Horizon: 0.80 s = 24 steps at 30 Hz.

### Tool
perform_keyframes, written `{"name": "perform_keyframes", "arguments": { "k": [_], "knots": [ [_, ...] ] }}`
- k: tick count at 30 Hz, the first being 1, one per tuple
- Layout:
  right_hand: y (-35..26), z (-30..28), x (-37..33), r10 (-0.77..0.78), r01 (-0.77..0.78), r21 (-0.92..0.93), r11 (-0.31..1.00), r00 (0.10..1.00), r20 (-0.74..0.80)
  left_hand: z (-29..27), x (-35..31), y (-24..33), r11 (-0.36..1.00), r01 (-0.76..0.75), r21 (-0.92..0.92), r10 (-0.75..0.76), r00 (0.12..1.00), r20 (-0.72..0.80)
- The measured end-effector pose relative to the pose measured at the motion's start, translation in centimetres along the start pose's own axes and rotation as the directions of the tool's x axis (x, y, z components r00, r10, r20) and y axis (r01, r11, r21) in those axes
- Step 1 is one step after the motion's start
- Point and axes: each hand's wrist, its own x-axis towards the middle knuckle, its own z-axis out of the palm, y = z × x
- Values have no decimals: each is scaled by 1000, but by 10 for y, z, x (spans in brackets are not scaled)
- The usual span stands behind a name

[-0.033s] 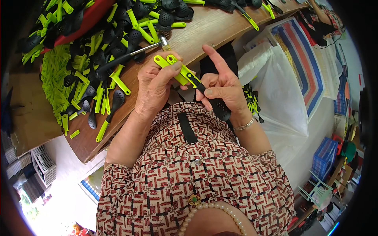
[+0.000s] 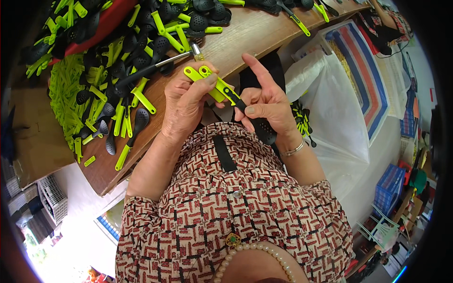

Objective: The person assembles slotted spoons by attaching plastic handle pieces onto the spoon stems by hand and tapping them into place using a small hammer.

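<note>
Lime handles (image 2: 223,88) gripped in left hand (image 2: 185,98), right hand (image 2: 272,109) pinching black spoon (image 2: 266,133), index finger (image 2: 259,71) extended

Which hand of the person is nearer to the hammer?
Left. The left hand is just below the hammer in the picture; the right hand is farther away, lower and to the right.
</note>
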Motion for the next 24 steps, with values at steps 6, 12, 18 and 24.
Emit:
{"name": "perform_keyframes", "arguments": {
  "k": [6, 12, 18, 24],
  "knots": [
    [0, -5, 0, 11, -15, 74, 997, 999, 53, 0, 2, 1, 1000, 11, -22, -10, 999, 37],
    [2, -5, 1, 10, -16, 105, 994, 999, 54, -5, 5, -1, 1000, 19, 24, -20, 999, 37],
    [4, -6, 0, -7, 7, 21, 1000, 999, 40, -5, 5, -4, 1000, 14, -15, -13, 999, 39],
    [6, -4, -1, -41, 4, -399, 917, 996, -85, -7, 12, -4, 984, -9, 177, 5, 1000, 22]
  ]
}}
